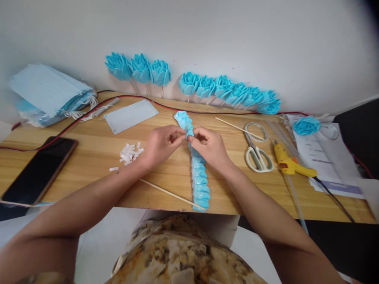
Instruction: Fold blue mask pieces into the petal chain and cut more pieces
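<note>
A long strip of folded blue petals runs from the table's front edge toward the wall. Near its far end, my left hand pinches the strip from the left side. Opposite it, my right hand grips the same part with thumb and fingers. The fingertips of both hands nearly meet there and hide that bit of the strip. A thin wooden stick lies slantwise, one end over the strip's near end. Small white paper pieces form a heap left of my left hand.
Blue flowers on sticks lean along the wall. Scissors, a tape roll, a yellow glue gun and papers lie right. Left are a phone, face masks, a flat blue sheet and a red-black cable.
</note>
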Tool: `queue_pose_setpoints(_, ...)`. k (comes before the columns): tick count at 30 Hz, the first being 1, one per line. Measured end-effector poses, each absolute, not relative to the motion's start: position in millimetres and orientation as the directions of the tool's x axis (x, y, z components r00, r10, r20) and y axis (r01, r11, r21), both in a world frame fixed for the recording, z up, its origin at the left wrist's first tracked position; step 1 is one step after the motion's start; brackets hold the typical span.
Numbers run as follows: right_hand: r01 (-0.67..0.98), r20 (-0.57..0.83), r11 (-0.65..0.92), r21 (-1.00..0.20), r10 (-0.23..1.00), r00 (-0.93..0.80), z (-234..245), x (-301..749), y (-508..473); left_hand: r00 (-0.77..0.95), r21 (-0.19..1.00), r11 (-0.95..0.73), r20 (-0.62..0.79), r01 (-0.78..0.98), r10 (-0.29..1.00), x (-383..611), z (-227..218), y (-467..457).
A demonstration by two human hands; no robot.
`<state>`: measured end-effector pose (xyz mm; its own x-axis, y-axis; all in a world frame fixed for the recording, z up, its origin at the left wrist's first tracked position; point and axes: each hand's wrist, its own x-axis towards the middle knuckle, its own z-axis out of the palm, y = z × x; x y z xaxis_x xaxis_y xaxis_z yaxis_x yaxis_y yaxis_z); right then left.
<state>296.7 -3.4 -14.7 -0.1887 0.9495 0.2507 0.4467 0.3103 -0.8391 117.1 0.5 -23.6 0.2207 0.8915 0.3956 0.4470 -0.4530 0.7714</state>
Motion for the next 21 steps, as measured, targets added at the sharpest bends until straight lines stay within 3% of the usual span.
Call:
queue_pose_setpoints(8, 0.428, 0.233, 0.289, -0.856, 0.956, -0.180, -19, 298, -1, 0.195, 0.843, -0.353, 0.297, 0.406, 0.935, 118, -19, 4)
queue_pose_setpoints(13, 0.329, 0.159, 0.190, -0.925, 0.980, -0.119, -22, 304, 5, 0.065, 0.865, -0.283, 0.282, 0.415, 0.957, 97, 8, 7)
queue_pose_setpoints(16, 0.305, 0.149, 0.179, -0.935, 0.982, -0.121, -22, 305, 5, 0.154, 0.741, -0.272, 0.225, 0.614, 0.962, 62, 29, 1)
queue_pose_setpoints(21, 0.320, 0.143, 0.183, -0.930, 0.979, -0.144, -21, 301, 3, 0.358, 0.410, -0.310, -0.043, 0.858, 0.933, -1, 34, -17)
